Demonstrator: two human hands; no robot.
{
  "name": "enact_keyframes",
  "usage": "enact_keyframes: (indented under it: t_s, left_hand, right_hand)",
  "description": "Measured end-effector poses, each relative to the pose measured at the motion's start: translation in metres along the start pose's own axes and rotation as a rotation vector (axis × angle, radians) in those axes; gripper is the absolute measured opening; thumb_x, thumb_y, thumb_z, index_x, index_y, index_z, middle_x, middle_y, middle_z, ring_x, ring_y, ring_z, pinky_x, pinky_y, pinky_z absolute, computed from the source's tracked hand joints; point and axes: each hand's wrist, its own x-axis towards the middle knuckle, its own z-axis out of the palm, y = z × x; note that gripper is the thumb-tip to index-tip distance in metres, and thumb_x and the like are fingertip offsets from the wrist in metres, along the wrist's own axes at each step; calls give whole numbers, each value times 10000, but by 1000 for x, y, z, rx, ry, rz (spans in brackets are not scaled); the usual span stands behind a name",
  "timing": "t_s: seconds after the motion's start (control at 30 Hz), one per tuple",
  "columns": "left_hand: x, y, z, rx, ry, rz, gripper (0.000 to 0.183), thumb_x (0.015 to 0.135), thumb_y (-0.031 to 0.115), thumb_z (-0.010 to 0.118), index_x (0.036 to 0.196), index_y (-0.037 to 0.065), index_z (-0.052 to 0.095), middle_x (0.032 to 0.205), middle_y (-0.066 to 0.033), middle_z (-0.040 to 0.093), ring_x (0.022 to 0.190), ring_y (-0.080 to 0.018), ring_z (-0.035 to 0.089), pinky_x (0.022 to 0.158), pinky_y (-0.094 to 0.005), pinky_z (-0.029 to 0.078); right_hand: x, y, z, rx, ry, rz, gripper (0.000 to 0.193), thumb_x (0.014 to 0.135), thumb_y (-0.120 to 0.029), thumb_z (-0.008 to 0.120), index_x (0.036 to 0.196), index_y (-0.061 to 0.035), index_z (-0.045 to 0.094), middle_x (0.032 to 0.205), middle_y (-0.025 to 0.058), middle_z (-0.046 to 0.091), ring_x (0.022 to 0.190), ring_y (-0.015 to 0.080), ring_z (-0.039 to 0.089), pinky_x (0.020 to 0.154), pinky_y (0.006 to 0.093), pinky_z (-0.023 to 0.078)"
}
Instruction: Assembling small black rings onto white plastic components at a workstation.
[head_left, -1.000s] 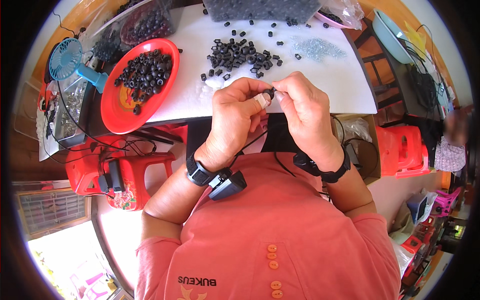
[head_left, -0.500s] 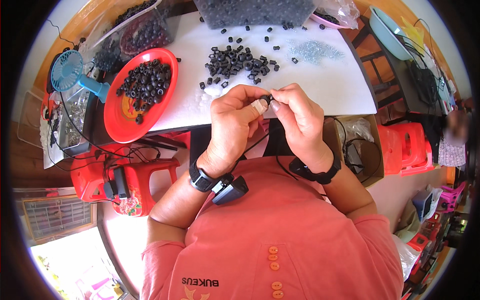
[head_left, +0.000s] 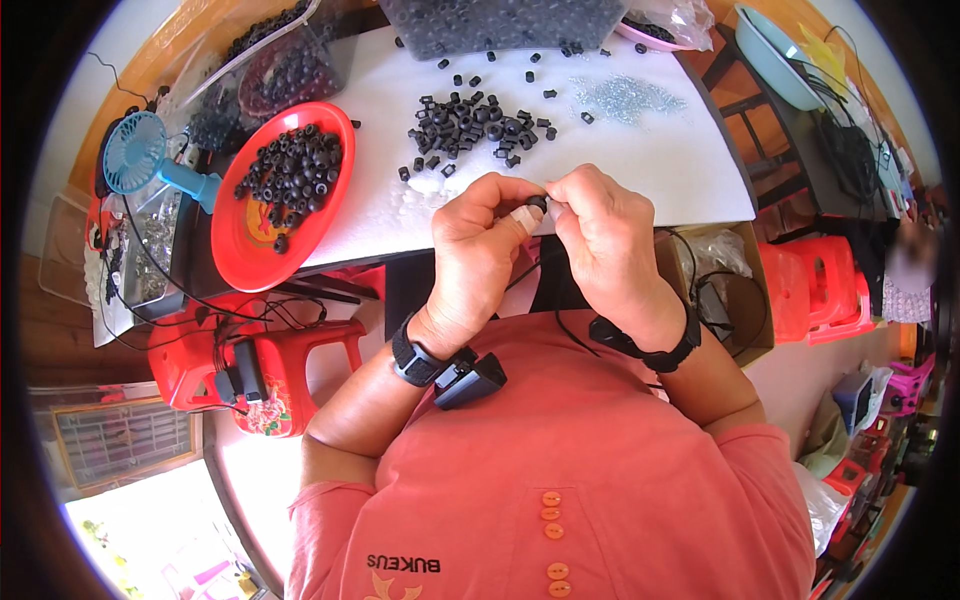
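My left hand (head_left: 472, 250) is closed, pinching a small round black plastic piece (head_left: 537, 203) between thumb and fingers. A whitish wrap covers the tip of that thumb. Against the piece, from the other side, press the closed thumb and fingertips of my right hand (head_left: 612, 235); whatever they grip is too small or hidden to make out. Both hands are held at the table's near edge. Beyond them lies a loose pile of small black plastic pieces (head_left: 470, 128), and to its right a spread of tiny shiny pale pieces (head_left: 630, 98).
A red plate (head_left: 232, 262) with round black pieces stands left on the white tabletop (head_left: 640, 180). Clear bins (head_left: 440, 25) of black parts stand at the back. A blue fan (head_left: 135, 152), cables and red stools (head_left: 300, 370) are at left; an open cardboard box (head_left: 757, 270) is at right.
My right hand has turned slightly, its fingers curling closer over the piece. Both hands have shifted a little to the right, still together.
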Motion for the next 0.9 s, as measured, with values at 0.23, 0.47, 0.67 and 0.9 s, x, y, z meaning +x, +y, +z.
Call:
enact_keyframes:
  t_s: [0.23,0.47,0.67,0.9]
  left_hand:
    - [2,5,-1,-91,6,-80,87,904,4,645,988,-14,663,720,8,586,515,-11,412,432,-185,296]
    - [4,9,-5,-156,18,-128,120,923,-9,618,1032,-57,636,772,-50,618,538,-58,485,423,-184,332]
    - [3,1,-4,-277,63,-84,82,903,-17,630,981,-39,639,708,-32,590,459,-34,404,390,-194,273]
    - [4,3,-6,-283,56,-53,94,904,-22,618,992,-53,632,736,-52,622,462,-62,442,406,-198,316]
  right_hand:
    - [-6,17,4,415,5,148,148,779,93,592,890,-4,587,764,145,589,640,324,599,575,366,473]
    - [1,9,12,224,42,8,160,801,98,571,920,-5,599,764,145,587,640,314,607,590,353,484]
    - [4,-1,16,243,116,32,90,815,70,568,872,3,549,711,160,588,627,336,610,575,367,483]
    - [2,1,18,195,28,-40,178,751,78,574,881,-28,516,759,144,540,671,356,560,572,459,439]
